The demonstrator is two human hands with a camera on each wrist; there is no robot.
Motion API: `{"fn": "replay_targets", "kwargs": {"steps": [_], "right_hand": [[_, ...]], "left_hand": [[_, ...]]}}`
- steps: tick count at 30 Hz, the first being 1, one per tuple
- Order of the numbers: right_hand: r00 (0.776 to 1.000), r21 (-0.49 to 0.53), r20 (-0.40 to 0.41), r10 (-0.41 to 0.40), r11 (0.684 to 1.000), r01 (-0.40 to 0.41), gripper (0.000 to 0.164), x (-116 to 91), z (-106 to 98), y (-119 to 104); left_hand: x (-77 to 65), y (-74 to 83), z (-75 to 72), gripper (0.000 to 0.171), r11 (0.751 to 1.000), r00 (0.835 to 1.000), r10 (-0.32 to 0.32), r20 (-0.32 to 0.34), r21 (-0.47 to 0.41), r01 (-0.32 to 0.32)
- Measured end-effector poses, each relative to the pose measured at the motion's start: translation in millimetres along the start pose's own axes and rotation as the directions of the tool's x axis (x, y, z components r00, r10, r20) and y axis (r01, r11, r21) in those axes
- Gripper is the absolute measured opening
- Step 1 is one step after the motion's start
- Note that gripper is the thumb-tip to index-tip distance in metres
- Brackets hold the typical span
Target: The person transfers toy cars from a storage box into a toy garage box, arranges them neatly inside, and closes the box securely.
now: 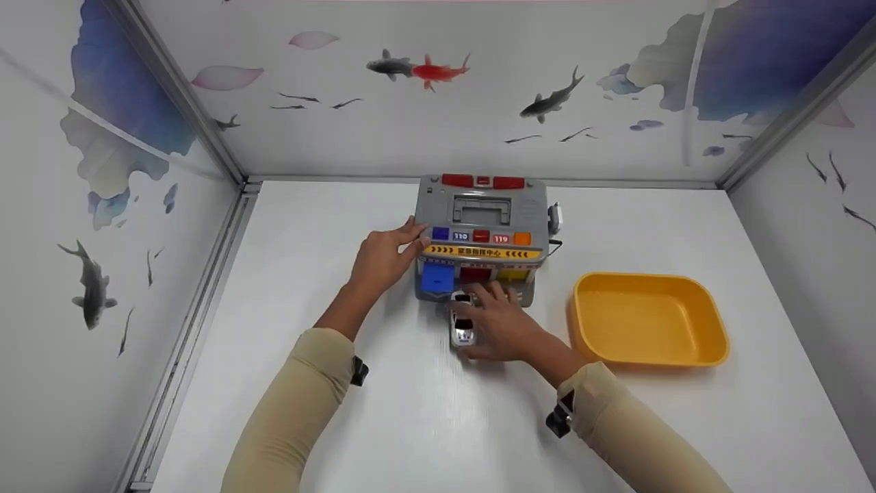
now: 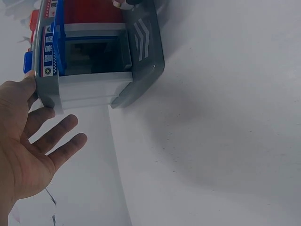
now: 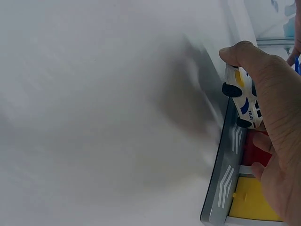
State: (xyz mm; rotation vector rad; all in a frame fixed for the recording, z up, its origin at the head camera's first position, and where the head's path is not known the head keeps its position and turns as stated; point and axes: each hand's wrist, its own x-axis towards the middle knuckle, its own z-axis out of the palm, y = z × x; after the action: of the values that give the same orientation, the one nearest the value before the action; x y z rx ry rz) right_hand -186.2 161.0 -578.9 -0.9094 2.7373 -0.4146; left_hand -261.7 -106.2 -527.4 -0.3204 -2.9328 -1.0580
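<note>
A grey toy police and fire station (image 1: 482, 226) stands against the back wall, its blue door (image 1: 437, 277) swung up and outward. Behind that door, the left wrist view shows a dark open bay (image 2: 91, 55). My left hand (image 1: 384, 257) holds the station's left front corner between thumb and forefinger, the other fingers spread loosely. In my right hand (image 1: 503, 324) is a white toy police car (image 1: 463, 327), gripped by its ends in front of the blue door. The right wrist view shows its side (image 3: 245, 100) tilted over the station's base ledge (image 3: 221, 188).
A yellow plastic tub (image 1: 647, 322) rests on the white table (image 1: 424, 424) to the right of the station. A red door (image 3: 256, 149) and a yellow door (image 3: 254, 200) are down. Printed wall panels (image 1: 479, 123) enclose the table at the back and sides.
</note>
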Motion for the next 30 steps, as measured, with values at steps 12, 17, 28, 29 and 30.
{"fn": "replay_targets", "kwargs": {"steps": [12, 17, 28, 29, 30], "right_hand": [[1.0, 0.001, 0.009, 0.027, 1.0, -0.027, 0.082, 22.1, 9.0, -17.0], [0.999, 0.004, 0.018, 0.049, 0.999, -0.05, 0.084, 27.3, 13.5, -21.2], [0.996, -0.018, 0.029, 0.084, 0.996, -0.083, 0.087, 37.0, 20.4, -25.9], [0.997, -0.029, 0.02, 0.078, 0.997, -0.077, 0.086, 37.5, 21.1, -26.2], [0.997, -0.039, 0.01, 0.071, 0.997, -0.071, 0.086, 37.8, 21.9, -26.5]], "left_hand": [[0.3, 0.1, 0.0, 0.051, 1.0, 1.0, -0.022, 0.002, 0.003, 0.022], [0.7, -0.3, 1.5, 0.051, 1.0, 1.0, -0.017, 0.0, 0.004, 0.017], [0.8, -3.0, 1.9, 0.053, 1.0, 1.0, 0.018, -0.015, 0.01, -0.018], [0.9, -3.5, 2.0, 0.053, 1.0, 1.0, 0.023, -0.018, 0.014, -0.022], [0.9, -3.9, 2.3, 0.053, 1.0, 0.999, 0.027, -0.02, 0.016, -0.026]]}}
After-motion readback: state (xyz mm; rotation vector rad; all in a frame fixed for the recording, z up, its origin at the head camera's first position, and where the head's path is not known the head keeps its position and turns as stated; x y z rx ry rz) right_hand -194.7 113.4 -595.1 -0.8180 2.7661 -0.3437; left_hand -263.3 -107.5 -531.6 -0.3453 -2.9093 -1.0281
